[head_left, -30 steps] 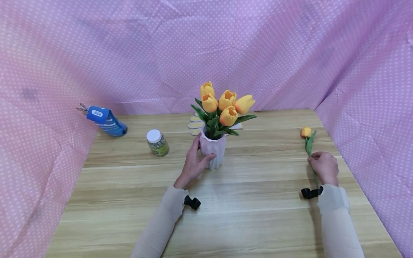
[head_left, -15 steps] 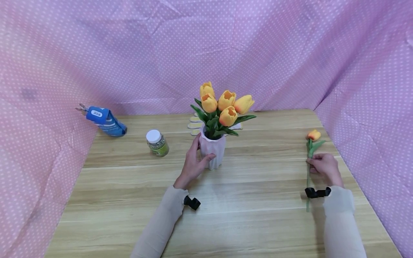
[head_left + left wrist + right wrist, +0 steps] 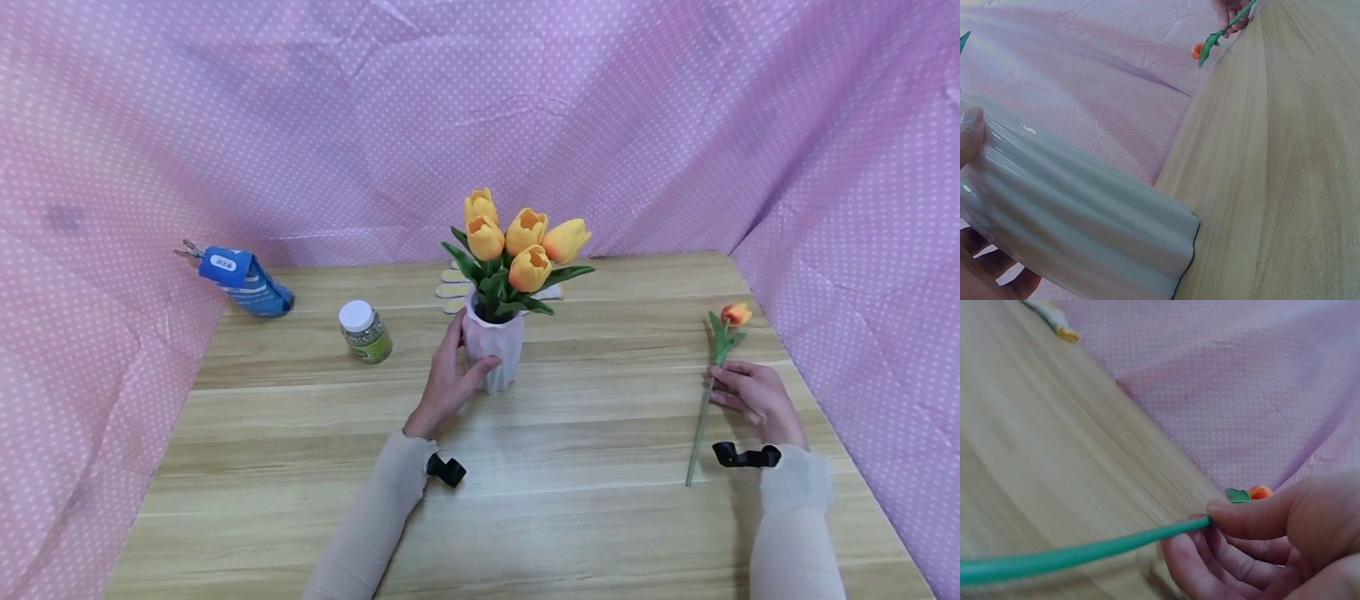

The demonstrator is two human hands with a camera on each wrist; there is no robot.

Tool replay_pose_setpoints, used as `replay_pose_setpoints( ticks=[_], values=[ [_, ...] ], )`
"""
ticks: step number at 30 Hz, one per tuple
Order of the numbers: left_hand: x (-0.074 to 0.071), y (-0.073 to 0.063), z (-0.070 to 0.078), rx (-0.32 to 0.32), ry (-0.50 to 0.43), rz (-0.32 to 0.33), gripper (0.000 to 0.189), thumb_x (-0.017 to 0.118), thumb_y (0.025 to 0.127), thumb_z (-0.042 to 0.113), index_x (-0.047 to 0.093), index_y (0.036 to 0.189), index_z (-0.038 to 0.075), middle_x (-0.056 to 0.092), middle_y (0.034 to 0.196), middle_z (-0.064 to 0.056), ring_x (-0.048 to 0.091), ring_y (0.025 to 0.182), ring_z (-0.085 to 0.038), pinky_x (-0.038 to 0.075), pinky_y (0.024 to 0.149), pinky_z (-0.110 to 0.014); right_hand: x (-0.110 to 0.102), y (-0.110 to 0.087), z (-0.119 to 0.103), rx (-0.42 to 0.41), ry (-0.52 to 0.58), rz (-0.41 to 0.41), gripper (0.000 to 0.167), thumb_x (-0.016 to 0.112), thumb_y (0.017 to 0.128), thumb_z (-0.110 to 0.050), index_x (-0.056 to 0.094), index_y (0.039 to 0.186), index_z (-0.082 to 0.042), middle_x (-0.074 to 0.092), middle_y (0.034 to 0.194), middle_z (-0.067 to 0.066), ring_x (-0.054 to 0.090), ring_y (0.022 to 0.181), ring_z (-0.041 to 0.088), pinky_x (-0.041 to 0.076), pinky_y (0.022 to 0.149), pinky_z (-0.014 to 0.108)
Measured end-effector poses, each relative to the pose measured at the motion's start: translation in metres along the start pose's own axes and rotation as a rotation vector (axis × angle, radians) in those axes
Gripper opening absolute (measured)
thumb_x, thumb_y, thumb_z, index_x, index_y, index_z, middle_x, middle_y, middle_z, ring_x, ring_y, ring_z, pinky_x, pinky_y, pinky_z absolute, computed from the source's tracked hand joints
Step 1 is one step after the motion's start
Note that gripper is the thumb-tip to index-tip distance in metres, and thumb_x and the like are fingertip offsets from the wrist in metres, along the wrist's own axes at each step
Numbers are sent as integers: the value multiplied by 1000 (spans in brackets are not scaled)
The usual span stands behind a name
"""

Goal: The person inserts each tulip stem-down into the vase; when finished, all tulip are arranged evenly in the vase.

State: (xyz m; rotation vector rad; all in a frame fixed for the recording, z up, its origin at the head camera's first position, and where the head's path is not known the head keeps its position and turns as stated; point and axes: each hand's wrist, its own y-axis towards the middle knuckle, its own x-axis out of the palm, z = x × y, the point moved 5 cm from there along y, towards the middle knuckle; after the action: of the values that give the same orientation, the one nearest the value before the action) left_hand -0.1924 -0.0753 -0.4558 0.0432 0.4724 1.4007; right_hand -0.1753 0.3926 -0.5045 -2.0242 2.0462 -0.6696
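Note:
My left hand [image 3: 446,385] grips a white ribbed vase [image 3: 498,354] that stands upright on the table, thumb across its front. Several yellow-orange tulips [image 3: 527,231] with green leaves fill the vase. The left wrist view shows the vase [image 3: 1079,206] close up, with a thumb and fingers around its side. Over at the right, my right hand [image 3: 757,398] pinches a single orange tulip [image 3: 737,314] by its stem just under the leaves. In the right wrist view the green stem [image 3: 1085,553] runs left from between thumb and fingers.
A white-lidded jar [image 3: 366,332] stands left of the vase. Farther left is a blue packet [image 3: 247,282] with metal tool tips poking out. Yellow-and-white gloves [image 3: 453,292] lie behind the vase. Pink dotted cloth [image 3: 360,125] surrounds the wooden table [image 3: 570,500].
The single tulip has turned in my right hand: its head shifted right and its lower stem swung left, clear of the wrist. The right hand rolled slightly. My left hand stays on the vase.

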Motion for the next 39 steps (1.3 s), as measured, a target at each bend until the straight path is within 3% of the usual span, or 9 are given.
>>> replay_pose_setpoints(
  ticks=[6,11,20,26,39],
  values=[
    [0,1,-1,-19,6,3,103,58,84,72,25,157,8,47,153,-16,52,134,-36,44,111,-56,11,0,5,-53,293,-206,33,39,104,4,70,99,-4,77,93,6,74,88,15,62,77,29],
    [1,1,-2,-26,1,4,104,58,83,73,26,157,8,47,153,-15,51,134,-36,44,111,-57,18,2,9,-71,421,-300,38,30,106,4,68,106,1,74,97,10,73,92,19,62,81,32],
    [1,1,-2,-12,-8,0,96,63,87,63,25,158,9,46,153,-15,51,135,-35,43,111,-57,30,3,15,-109,559,-364,36,26,106,4,62,112,3,69,102,12,71,97,23,61,89,38],
    [1,1,-1,-22,3,4,103,58,83,73,26,157,8,46,153,-16,51,134,-36,44,110,-58,40,3,16,-133,617,-411,39,24,106,3,63,112,4,70,104,16,70,100,25,60,90,40],
    [0,0,-2,-17,-5,10,101,60,84,70,27,156,8,50,149,-16,54,131,-36,45,109,-58,64,-12,-5,-265,751,-444,28,29,106,4,56,114,7,67,105,18,70,103,30,59,96,41]
  ],
)
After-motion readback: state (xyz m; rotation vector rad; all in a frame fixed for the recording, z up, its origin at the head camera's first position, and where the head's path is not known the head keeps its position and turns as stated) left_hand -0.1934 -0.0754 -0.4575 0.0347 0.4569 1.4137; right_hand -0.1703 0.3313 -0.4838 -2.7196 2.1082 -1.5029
